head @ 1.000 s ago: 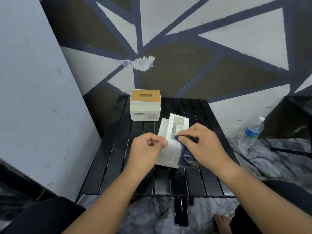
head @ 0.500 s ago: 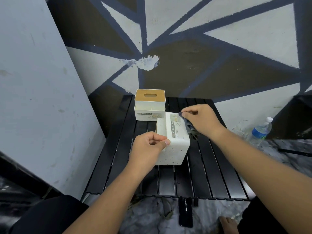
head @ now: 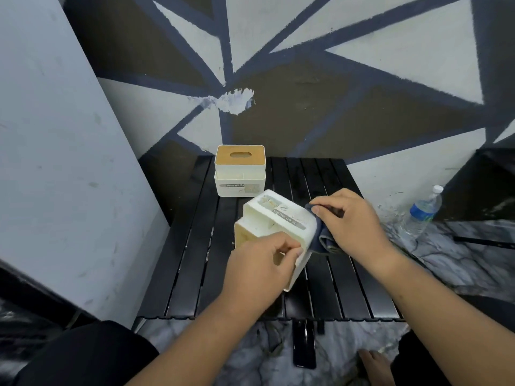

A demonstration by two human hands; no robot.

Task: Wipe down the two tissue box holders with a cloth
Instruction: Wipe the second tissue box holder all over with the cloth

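Blue cloth (head: pixel 320 235) gripped in right hand (head: pixel 351 221), against holder (head: pixel 281 224)

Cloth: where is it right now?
Head view, centre-right of the black table: the dark cloth is held by the right hand against the right side of the tipped holder, which the left hand grips, in front of the upright holder.

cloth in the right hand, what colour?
Dark navy blue cloth, gripped by the right hand; head view.
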